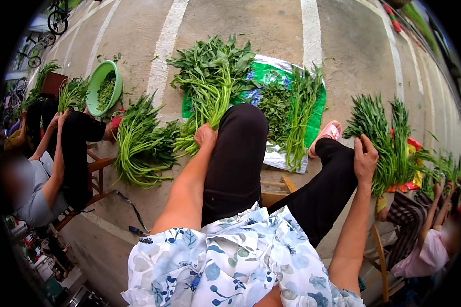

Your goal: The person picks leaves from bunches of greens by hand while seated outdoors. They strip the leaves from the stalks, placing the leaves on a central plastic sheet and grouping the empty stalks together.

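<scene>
Green stalks (202, 110) gripped in left hand (205, 135), right hand (365, 159) fingers curled round bunch (381, 138); loose greens (292, 110) on sheet (271, 69) unsorted.

Everything's just sitting on a grey concrete ground (251, 25) with white painted lines (165, 46), where there's a green plastic sheet (271, 71) with leafy greens (287, 110) piled on it, a loose heap of long-stemmed greens (138, 140) and a tipped green basin (103, 84) off to the left.
</scene>
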Motion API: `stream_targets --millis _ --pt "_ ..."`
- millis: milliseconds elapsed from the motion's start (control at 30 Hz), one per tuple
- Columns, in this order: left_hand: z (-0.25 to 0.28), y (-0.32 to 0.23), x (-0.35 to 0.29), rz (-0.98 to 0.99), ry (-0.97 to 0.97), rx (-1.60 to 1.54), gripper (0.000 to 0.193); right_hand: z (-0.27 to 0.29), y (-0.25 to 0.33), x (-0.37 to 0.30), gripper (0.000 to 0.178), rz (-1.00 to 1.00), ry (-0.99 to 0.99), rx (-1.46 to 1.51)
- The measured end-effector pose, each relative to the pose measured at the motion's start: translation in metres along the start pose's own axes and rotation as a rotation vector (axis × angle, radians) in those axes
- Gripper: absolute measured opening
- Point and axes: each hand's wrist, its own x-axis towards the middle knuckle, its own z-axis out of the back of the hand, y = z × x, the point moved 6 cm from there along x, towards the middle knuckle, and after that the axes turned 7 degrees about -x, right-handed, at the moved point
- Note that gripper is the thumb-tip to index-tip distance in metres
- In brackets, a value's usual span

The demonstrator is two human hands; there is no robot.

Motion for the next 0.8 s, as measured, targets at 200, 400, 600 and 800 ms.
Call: stream_targets --millis 200,400,600,800 --pt "0.017 -0.008 -0.004 -0.108 0.022 -0.126 0.041 0.005 -0.01 -0.003 0.034 -0.046 -0.02 0.005" --pt "0.031 0.001 0.019 -0.234 0.153 -0.611 0.04 0.005 -0.014 -0.002 0.032 -0.006 -0.03 0.011" --pt "0.055 -0.013 0.003 0.147 0.548 -1.076 0.016 0.005 -0.022 -0.003 0.035 -0.049 -0.049 0.057" --pt "0.044 -0.001 0.007 0.255 0.746 -1.162 0.017 0.003 -0.02 -0.001 0.036 -0.081 0.012 0.019"
